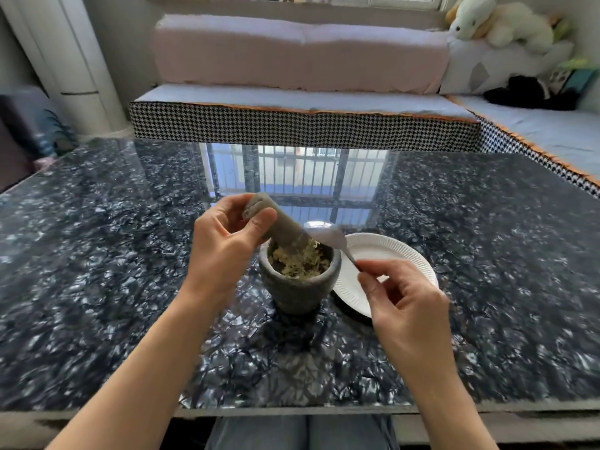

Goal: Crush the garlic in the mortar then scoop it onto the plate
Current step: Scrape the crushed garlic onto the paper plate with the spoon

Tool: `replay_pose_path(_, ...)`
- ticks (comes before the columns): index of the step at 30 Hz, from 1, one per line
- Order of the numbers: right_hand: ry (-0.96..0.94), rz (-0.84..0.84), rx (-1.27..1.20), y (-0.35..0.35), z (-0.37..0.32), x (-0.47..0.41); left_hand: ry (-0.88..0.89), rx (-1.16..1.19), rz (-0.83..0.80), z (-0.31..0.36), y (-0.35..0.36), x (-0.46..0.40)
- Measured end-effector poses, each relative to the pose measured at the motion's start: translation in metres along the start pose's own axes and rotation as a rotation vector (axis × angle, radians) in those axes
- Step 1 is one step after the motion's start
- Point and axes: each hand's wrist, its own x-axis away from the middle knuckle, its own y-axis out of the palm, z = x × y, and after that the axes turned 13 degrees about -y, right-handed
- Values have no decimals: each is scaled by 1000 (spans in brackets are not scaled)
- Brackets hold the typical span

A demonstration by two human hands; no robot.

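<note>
A grey stone mortar (297, 289) stands at the middle of the dark table, holding pale crushed garlic (302, 259). My left hand (224, 245) grips the grey pestle (282, 227), which leans to the left with its lower end in the garlic. My right hand (401, 297) pinches the handle of a metal spoon (328, 237); the spoon's bowl hovers over the mortar's far right rim, close to the pestle. A white paper plate (394, 254) lies just right of the mortar, touching it, and looks bare.
The glossy dark marble table (130, 271) stretches wide on both sides. Its near edge runs above my lap. A houndstooth-edged bench with pink cushions (302, 125) stands beyond the far edge, with plush toys at the back right.
</note>
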Motion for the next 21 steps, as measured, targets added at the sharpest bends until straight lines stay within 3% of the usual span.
replay_pose_path(9, -18, 10, -30, 8, 10, 12, 19, -16, -13, -9, -8, -6)
replay_pose_path(14, -108, -75, 105, 5, 13, 18, -11, 37, 29, -8, -8, -8)
replay_pose_path(21, -154, 4, 94, 2, 6, 15, -6, 53, 55, -8, -5, -10)
